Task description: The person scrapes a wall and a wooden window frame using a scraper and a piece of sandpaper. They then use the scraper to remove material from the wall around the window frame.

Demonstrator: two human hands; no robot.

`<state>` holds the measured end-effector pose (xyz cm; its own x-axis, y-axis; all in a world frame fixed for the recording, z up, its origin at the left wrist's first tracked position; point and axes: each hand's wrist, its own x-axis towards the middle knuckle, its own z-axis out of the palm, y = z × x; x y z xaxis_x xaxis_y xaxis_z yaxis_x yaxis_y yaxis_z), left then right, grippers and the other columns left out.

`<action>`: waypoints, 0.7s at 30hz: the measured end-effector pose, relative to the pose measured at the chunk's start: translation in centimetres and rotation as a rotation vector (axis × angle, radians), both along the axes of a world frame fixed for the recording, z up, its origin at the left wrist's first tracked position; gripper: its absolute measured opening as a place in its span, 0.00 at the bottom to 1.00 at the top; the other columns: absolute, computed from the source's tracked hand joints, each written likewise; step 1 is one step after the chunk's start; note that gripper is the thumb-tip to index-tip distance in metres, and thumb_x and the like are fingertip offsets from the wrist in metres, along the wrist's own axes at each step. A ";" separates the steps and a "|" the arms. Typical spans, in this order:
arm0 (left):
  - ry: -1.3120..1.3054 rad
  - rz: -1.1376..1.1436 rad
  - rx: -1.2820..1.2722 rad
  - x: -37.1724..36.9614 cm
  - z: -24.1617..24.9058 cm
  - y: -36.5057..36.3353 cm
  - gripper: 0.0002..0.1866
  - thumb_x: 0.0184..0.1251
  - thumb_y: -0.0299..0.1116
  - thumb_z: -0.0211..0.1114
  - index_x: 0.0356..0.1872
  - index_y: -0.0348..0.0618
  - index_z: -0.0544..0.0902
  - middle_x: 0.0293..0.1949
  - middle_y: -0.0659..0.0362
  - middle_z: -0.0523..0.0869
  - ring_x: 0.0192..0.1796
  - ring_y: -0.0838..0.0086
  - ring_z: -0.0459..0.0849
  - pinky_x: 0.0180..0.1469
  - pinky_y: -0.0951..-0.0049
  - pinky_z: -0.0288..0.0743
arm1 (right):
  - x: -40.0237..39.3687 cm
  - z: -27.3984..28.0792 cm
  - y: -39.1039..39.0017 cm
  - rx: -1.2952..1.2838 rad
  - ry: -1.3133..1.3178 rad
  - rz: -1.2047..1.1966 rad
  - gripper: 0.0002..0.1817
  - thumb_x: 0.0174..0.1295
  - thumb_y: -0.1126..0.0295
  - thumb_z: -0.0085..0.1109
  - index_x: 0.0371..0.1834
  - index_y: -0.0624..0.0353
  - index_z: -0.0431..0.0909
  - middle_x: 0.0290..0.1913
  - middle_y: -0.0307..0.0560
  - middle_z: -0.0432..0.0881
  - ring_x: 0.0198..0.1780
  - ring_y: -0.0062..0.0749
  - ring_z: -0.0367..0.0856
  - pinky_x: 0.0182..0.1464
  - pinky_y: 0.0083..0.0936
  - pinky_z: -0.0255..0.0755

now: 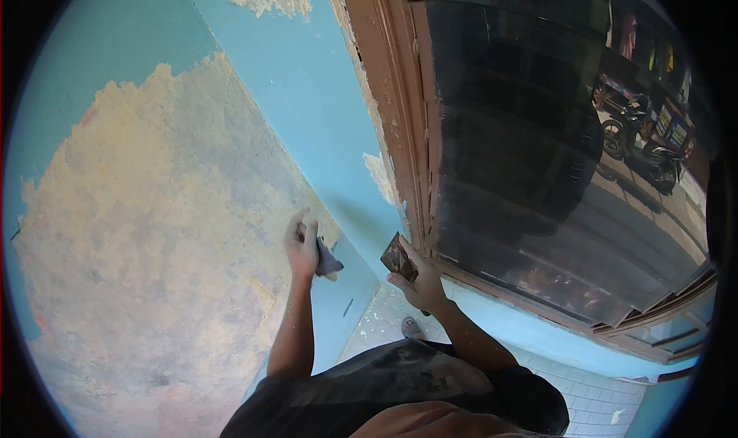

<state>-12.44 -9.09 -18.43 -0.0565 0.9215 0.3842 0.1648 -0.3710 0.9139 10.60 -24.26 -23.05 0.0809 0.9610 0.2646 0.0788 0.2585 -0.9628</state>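
My left hand [301, 247] is up against the wall corner, fingers curled, with a folded dark grey piece of sandpaper [329, 260] held at its palm side. A pale tan edge shows under the fold. To the right, my right hand [423, 284] is closed around a scraper with a wide, rusty brown blade [398, 258] pointing up and left. Most of its handle is hidden in my fist. The left hand overlaps a large bare plaster patch [169, 207] on the blue-green wall [69, 61]. Behind the scraper runs a narrow light blue wall strip [261, 69].
A brown wooden frame [392, 77] with chipped paint borders a dark glass window [507, 154] on the right, which reflects motorbikes. Flaking paint [379, 177] lines the frame's edge. Below are a tiled surface [600, 392] and my sandalled foot [413, 328] on the speckled floor.
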 end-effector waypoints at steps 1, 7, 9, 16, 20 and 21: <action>0.076 -0.020 0.114 1.2 2.9 0.5 0.19 0.73 0.29 0.69 0.62 0.35 0.85 0.24 0.71 0.66 0.26 0.85 0.64 0.30 0.78 0.61 | 0.2 -0.5 -0.7 -0.037 -0.043 -0.021 0.49 0.65 0.56 0.74 0.82 0.69 0.58 0.73 0.66 0.74 0.72 0.42 0.76 0.74 0.33 0.67; 0.213 -0.001 0.647 10.7 17.6 1.3 0.36 0.64 0.40 0.79 0.73 0.42 0.77 0.32 0.66 0.69 0.31 0.79 0.65 0.34 0.76 0.63 | 2.1 -2.5 -3.9 -0.193 -0.201 -0.165 0.49 0.62 0.62 0.77 0.83 0.65 0.58 0.65 0.63 0.81 0.64 0.39 0.81 0.67 0.31 0.71; 0.182 -0.006 0.708 13.1 19.1 3.0 0.38 0.65 0.41 0.78 0.75 0.44 0.75 0.35 0.67 0.69 0.32 0.82 0.64 0.34 0.79 0.61 | 2.9 -2.6 -4.7 -0.151 -0.277 -0.228 0.50 0.62 0.62 0.78 0.84 0.62 0.58 0.58 0.60 0.87 0.57 0.35 0.87 0.61 0.27 0.76; 0.185 0.060 0.895 14.7 15.6 4.0 0.37 0.63 0.35 0.78 0.75 0.44 0.78 0.35 0.64 0.70 0.35 0.75 0.68 0.38 0.75 0.67 | 4.5 -3.1 -5.8 -0.281 -0.090 -0.303 0.50 0.61 0.70 0.78 0.84 0.65 0.57 0.60 0.57 0.86 0.56 0.30 0.84 0.61 0.24 0.74; 0.263 0.013 0.696 14.1 11.9 1.6 0.39 0.60 0.28 0.77 0.76 0.44 0.76 0.33 0.60 0.71 0.38 0.71 0.73 0.40 0.73 0.70 | 6.1 -0.5 -1.9 0.020 -0.141 -0.316 0.52 0.59 0.67 0.80 0.83 0.68 0.58 0.62 0.60 0.86 0.61 0.31 0.85 0.64 0.27 0.75; 0.276 0.011 0.616 14.1 11.5 0.9 0.38 0.60 0.27 0.76 0.76 0.44 0.77 0.33 0.59 0.73 0.39 0.70 0.75 0.43 0.72 0.70 | 6.5 2.0 -0.2 0.134 -0.203 -0.310 0.53 0.57 0.64 0.82 0.82 0.68 0.59 0.61 0.61 0.86 0.61 0.34 0.86 0.64 0.29 0.77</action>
